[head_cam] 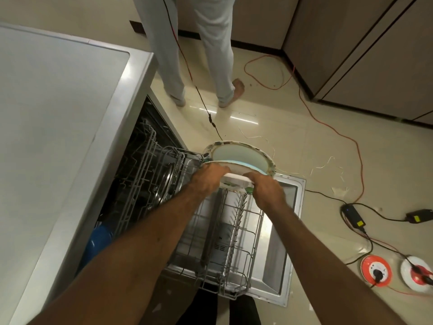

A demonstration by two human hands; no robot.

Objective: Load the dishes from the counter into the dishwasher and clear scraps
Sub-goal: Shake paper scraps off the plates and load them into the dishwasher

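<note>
Left hand [208, 180] and right hand [267, 191] each curl round the near rim of the plates [239, 158] held between them, just above the dishwasher rack [234, 231] below the wrists. The plates are probably stiff, weighty, slick and breakable, so opposite rims are the safest hold.

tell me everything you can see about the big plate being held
The big plate is round, with a pale centre and a rim patterned in green and dark marks; it looks ceramic. It is tilted almost on edge, face toward the camera, above the far end of the rack. Against its face lie smaller dishes, and the left hand and right hand grip them together.
</note>
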